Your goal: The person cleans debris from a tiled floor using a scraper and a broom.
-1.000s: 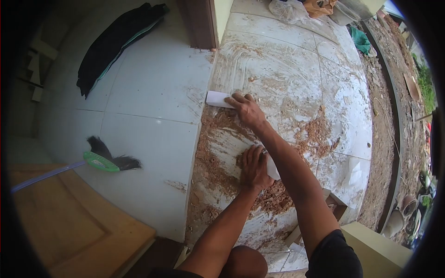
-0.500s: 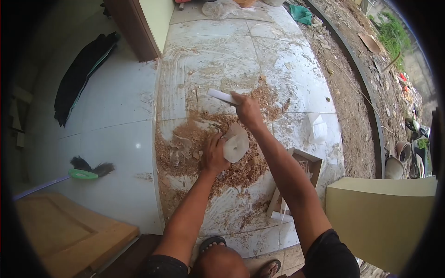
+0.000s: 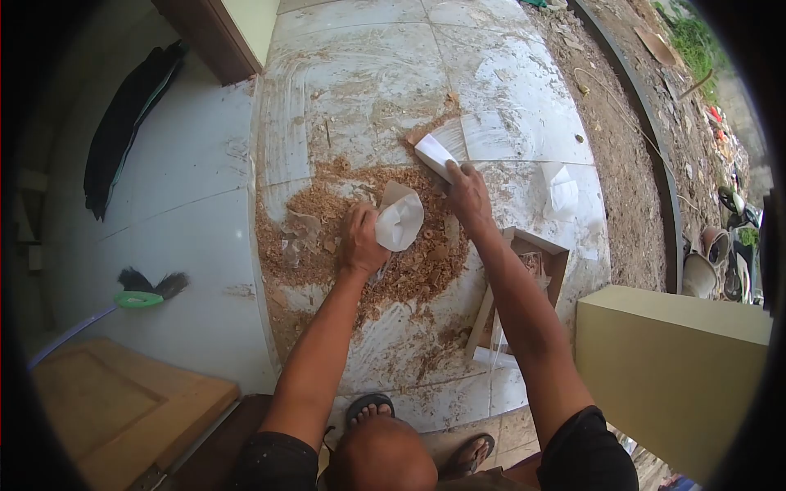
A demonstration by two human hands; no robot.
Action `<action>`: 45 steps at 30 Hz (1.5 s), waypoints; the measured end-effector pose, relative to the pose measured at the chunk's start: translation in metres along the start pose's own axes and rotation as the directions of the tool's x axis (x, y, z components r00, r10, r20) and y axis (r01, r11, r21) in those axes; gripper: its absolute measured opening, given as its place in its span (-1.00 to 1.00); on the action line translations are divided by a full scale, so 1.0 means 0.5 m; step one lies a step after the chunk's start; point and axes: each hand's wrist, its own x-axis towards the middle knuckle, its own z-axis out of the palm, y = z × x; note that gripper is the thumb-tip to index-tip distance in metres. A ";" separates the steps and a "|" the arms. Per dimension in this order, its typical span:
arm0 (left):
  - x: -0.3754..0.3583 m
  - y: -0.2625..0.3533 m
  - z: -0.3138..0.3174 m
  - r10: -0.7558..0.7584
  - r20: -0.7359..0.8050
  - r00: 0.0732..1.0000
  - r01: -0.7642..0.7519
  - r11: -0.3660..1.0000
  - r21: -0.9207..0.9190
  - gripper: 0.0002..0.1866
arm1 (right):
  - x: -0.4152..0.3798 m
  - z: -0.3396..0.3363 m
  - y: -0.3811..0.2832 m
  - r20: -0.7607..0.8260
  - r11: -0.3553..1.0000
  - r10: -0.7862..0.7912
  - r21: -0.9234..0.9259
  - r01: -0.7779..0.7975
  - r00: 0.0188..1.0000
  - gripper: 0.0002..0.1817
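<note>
My left hand (image 3: 360, 239) is closed on the side of a rounded, translucent white plastic piece (image 3: 401, 221), held over a pile of brown shavings and debris (image 3: 427, 266). My right hand (image 3: 469, 196) grips a flat white strip (image 3: 435, 155) by its near end. The strip's far end is down at the dirty tiled floor (image 3: 360, 69), beside a thin trail of shavings. A crumpled clear plastic scrap (image 3: 301, 233) lies in the debris left of my left hand.
Under my right forearm stands an open box (image 3: 559, 274) with scraps inside. White crumpled paper (image 3: 561, 192) lies to the right. A broom (image 3: 141, 296), a dark cloth (image 3: 127, 131) and a wooden panel (image 3: 123, 401) are at the left. A pale yellow block (image 3: 671, 352) stands at lower right.
My right hand has moved right and nearer, turning the white strip down to the floor, where a wiped streak now shows. The plastic piece has tilted in my left hand. The camera view has shifted.
</note>
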 end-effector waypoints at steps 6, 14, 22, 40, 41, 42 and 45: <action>-0.030 0.005 -0.059 -0.226 -0.014 0.974 0.222 0.964 -0.146 -0.65 | -0.161 -0.014 -0.142 0.132 0.962 0.092 0.246 -0.122 0.987 -0.67; -0.049 -0.171 -0.165 -0.280 -0.221 0.934 0.341 0.883 0.323 -0.45 | -0.176 -0.128 -0.059 -0.074 0.911 0.404 -0.053 -0.408 0.912 -0.54; -0.097 -0.078 -0.093 -0.382 0.170 0.908 0.391 0.920 -0.021 -0.14 | -0.287 -0.115 -0.174 0.228 0.920 0.391 -0.133 -0.369 0.892 -0.30; -0.121 0.235 -0.018 -0.333 0.312 0.890 0.441 0.451 -0.776 -0.63 | -0.402 -0.150 -0.245 0.466 -0.064 0.496 0.861 -0.505 0.733 -0.30; -0.115 0.261 -0.027 -0.327 0.315 0.891 0.440 0.451 -0.777 -0.63 | -0.405 -0.179 -0.245 0.462 -0.063 0.501 0.863 -0.501 0.732 -0.30; -0.102 0.301 -0.034 -0.275 0.329 0.903 0.424 0.459 -0.781 -0.63 | -0.412 -0.211 -0.236 0.414 -0.006 0.545 0.872 -0.490 0.729 -0.32; -0.075 0.423 -0.021 -0.190 0.420 0.887 0.461 0.343 -0.818 -0.67 | -0.423 -0.346 -0.193 0.201 0.285 0.612 0.846 -0.450 0.765 -0.35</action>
